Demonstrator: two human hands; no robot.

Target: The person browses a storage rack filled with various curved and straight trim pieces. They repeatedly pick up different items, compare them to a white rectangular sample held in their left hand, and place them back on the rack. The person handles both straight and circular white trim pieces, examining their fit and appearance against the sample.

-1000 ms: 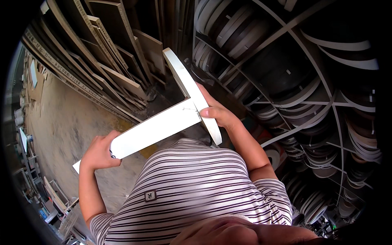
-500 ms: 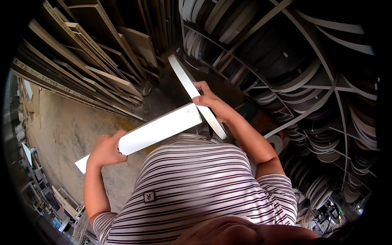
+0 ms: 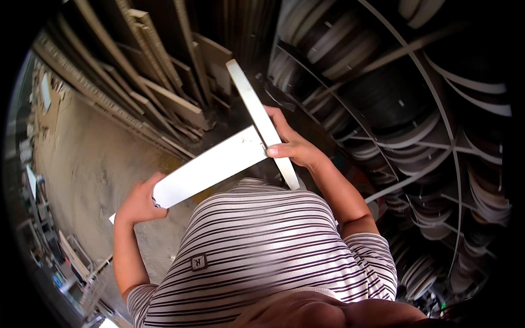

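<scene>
My left hand (image 3: 141, 201) is closed round a long white board (image 3: 205, 168) near its lower left end. The board slants up to the right in front of my striped shirt. My right hand (image 3: 289, 143) grips a white roll of edge banding (image 3: 252, 102), seen nearly edge-on, with the thumb on the near side and fingers behind. The roll stands across the board's right end, close against it; whether they touch I cannot tell. Small dark marks show on the board near that end. The roll's far face and my right fingertips are hidden.
Wood panels (image 3: 180, 101) lean upright in a row at the upper left. A metal rack (image 3: 350, 112) on the right holds several banding rolls (image 3: 402, 98). Bare concrete floor (image 3: 82, 158) lies to my left, with clutter along its far left edge.
The view has swung left, so the panels and rack appear further right. My hands still hold the board and the roll; the roll has turned slightly more upright against the board's end.
</scene>
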